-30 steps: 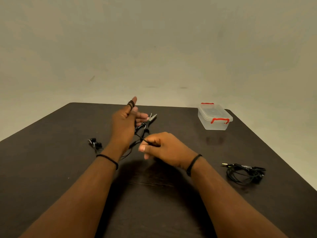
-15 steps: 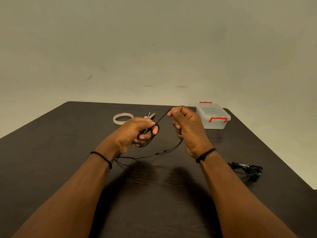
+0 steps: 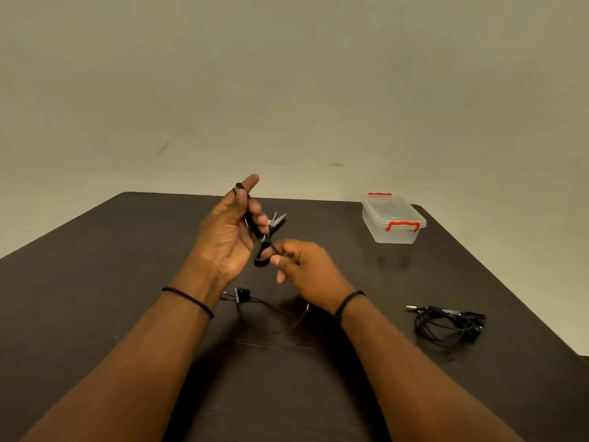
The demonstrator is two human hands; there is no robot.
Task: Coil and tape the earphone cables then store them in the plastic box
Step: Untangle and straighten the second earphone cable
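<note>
Earphone cable [image 3: 255, 229] loops round the raised left hand [image 3: 228, 236], its fingers [image 3: 250, 183] straight and spread, while the right hand [image 3: 306, 269] pinches the strand between thumb and curled fingers, loose end trailing on the dark surface [image 3: 95, 282] below, plastic box [image 3: 393, 221] far right of them.

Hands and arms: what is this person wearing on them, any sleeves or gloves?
No sleeves or gloves show: both forearms are bare up to the frame edge. The left hand has a thin black cord bracelet at the wrist, and the right hand has a similar thin black band. No watch shows.
</note>
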